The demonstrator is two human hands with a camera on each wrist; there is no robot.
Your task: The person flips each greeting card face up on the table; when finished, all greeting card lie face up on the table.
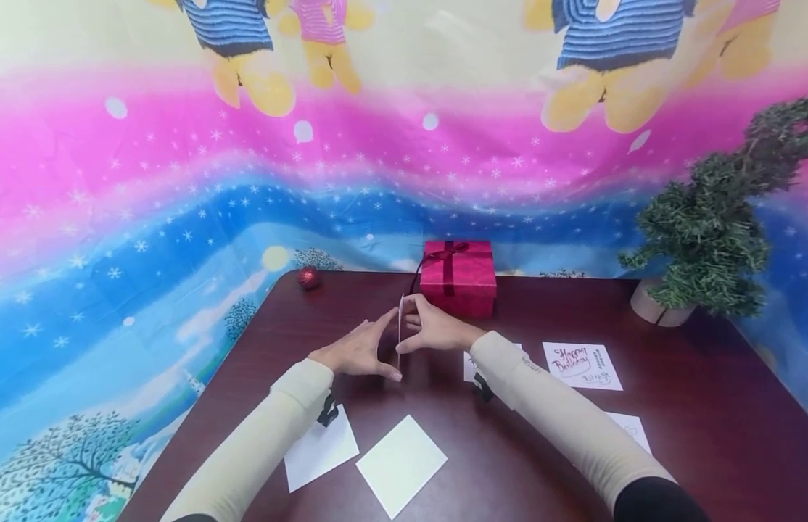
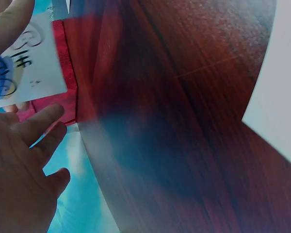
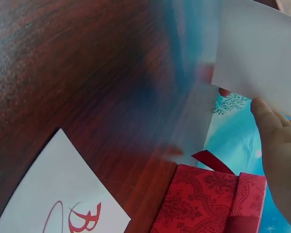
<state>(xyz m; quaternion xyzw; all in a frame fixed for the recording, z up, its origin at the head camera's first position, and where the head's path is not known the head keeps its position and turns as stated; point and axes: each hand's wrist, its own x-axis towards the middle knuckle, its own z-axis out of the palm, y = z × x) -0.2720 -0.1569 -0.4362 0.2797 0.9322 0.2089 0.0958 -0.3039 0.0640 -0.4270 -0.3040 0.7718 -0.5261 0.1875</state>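
A thin white card (image 1: 400, 322) stands nearly edge-on between my two hands above the middle of the table. Its left face, in the left wrist view, bears dark handwriting and a coloured drawing; its other face (image 3: 262, 53) looks plain. My right hand (image 1: 438, 328) pinches the card from the right, a fingertip at its edge. On the other side is my left hand (image 1: 361, 349), fingers spread and fairly straight, its thumb across the written face in the left wrist view. Beyond my right hand sits a red gift box (image 1: 459, 279) with a dark ribbon bow.
Two blank cards (image 1: 402, 464) (image 1: 322, 449) lie at the front of the table (image 1: 502, 449). A "Happy Birthday" card (image 1: 582, 366) and other cards lie right, partly under my arm. A red bauble (image 1: 308, 278) sits back left; a potted evergreen (image 1: 704, 225) stands back right.
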